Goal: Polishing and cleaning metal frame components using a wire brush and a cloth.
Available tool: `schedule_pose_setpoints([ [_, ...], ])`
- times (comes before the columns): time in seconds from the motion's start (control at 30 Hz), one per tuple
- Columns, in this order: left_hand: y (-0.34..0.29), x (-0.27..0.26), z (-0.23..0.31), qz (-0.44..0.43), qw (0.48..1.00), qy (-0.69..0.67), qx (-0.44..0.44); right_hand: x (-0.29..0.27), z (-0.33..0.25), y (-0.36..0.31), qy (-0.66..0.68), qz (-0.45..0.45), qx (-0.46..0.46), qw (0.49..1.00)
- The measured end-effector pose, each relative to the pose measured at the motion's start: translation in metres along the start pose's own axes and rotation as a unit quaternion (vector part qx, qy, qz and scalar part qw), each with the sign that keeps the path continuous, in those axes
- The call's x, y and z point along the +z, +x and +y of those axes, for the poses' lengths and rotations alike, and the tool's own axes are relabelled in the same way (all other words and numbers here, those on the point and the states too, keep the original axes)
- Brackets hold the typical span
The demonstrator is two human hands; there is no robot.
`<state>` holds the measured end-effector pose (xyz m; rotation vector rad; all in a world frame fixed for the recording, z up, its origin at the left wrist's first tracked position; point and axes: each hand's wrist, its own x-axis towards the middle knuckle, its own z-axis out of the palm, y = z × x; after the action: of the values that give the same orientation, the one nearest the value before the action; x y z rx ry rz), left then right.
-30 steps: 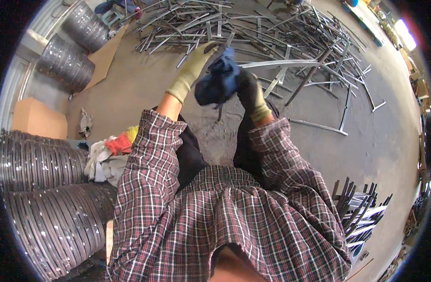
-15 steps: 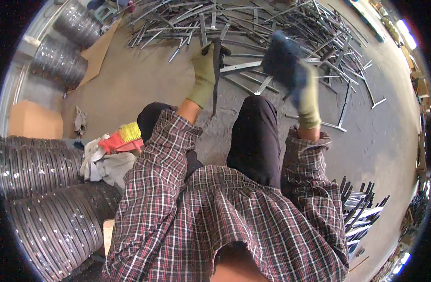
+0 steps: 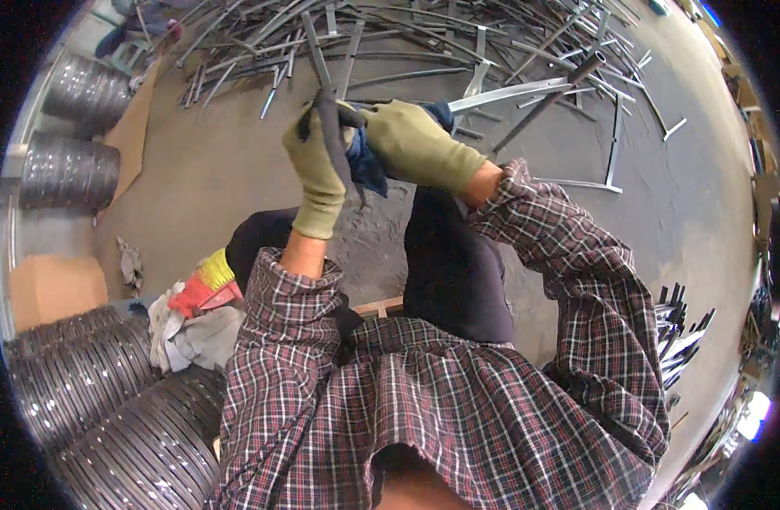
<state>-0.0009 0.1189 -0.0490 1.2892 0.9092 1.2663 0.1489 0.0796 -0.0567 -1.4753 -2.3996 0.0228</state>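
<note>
Both my hands wear olive-green work gloves with dark palms and are close together in front of my knees. My left hand is closed round the left end of a metal frame. From there its pale flat bar runs right to a dark round tube, set crosswise at the far end. My right hand grips a dark blue cloth, bunched against the frame right beside my left hand. The gloves and cloth hide the covered part of the bar.
A tangled heap of metal tubes and frames lies on the floor ahead. Wrapped coils of dark strip stand at left, near grey rags and a red-and-yellow cloth item. More bars stand at right.
My right hand has swung left with the blue cloth, from beyond my right knee to beside my left hand. My left hand has moved slightly left and nearer, bringing the frame along.
</note>
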Motion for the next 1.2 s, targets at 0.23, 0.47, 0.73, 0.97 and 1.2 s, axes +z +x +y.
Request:
schedule_pose_setpoints([
  [0.23, -0.005, 0.010, 0.006, -0.049, 0.995, -0.081, -0.019, -0.009, 0.104, -0.058, -0.067, 0.049, -0.047, 0.995],
  [0.47, 0.001, 0.038, 0.005, -0.073, 0.991, -0.113, -0.015, -0.053, 0.131, -0.084, -0.190, 0.103, 0.086, 0.973],
  [0.73, -0.020, 0.038, 0.021, -0.058, 0.996, 0.010, 0.062, -0.029, 0.124, -0.082, -0.174, -0.079, 0.168, 0.967],
  [0.97, -0.016, 0.034, 0.001, -0.003, 0.999, -0.045, 0.017, -0.015, 0.115, -0.116, -0.289, 0.018, 0.184, 0.939],
  [1.2, -0.024, 0.010, 0.013, -0.001, 1.000, 0.002, 0.010, -0.057, 0.191, -0.175, -0.342, -0.008, 0.127, 0.931],
])
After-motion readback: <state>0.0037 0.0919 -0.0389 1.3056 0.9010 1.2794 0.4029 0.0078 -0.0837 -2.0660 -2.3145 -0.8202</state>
